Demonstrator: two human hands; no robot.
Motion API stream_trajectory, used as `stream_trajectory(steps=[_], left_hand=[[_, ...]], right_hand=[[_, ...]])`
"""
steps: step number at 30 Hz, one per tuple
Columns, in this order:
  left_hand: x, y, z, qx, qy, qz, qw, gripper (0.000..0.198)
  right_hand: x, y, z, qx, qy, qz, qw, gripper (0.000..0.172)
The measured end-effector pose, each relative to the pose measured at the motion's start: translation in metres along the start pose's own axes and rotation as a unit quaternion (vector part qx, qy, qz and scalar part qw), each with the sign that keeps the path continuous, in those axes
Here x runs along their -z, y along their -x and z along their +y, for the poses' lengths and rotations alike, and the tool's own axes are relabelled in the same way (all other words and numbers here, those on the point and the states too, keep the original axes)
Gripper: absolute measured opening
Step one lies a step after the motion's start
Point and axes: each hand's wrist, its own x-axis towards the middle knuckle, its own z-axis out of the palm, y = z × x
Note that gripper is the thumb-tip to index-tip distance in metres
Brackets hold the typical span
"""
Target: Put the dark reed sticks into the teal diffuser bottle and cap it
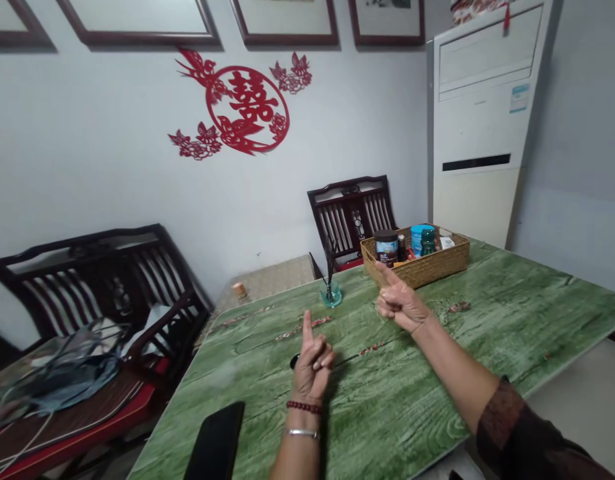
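Note:
My left hand (313, 363) is raised above the green wood-grain table (487, 333), index finger pointing up and the other fingers curled in; a red bead bracelet and a silver bangle sit on the wrist. My right hand (400, 300) hovers farther back, index finger pointing toward the wicker basket (427, 267), the rest folded. Neither hand holds anything that I can see. A small dark round object (294, 361) lies on the table just left of my left hand.
A black phone (216, 443) lies near the table's front edge. A small glass reed diffuser (331, 290) stands mid-table. The basket holds several jars and bottles. Dark wooden chairs (352, 213) stand against the wall, and a white standing air conditioner (482, 120) is at the right.

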Motion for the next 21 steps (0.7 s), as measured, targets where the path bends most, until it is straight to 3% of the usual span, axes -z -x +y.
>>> stream_trajectory(steps=[4,6,16,19,21], left_hand=[[0.014,0.003,-0.013,0.02,0.017,0.023,0.999,0.095],[0.017,0.002,-0.013,0.02,0.027,0.041,0.999,0.094],[0.011,0.003,-0.01,0.023,-0.003,0.072,0.997,0.077],[0.009,-0.018,0.002,0.005,-0.043,0.115,0.992,0.061],[0.011,-0.045,0.014,0.002,-0.131,0.161,0.978,0.066]], right_hand=[[0.041,0.022,0.062,-0.116,-0.054,0.031,0.991,0.09],[0.053,0.029,0.08,-0.151,-0.066,0.039,0.986,0.093],[0.058,0.029,0.083,-0.167,-0.08,0.046,0.982,0.092],[0.058,0.027,0.087,-0.174,-0.087,0.065,0.979,0.09],[0.057,0.024,0.092,-0.177,-0.095,0.086,0.976,0.085]])
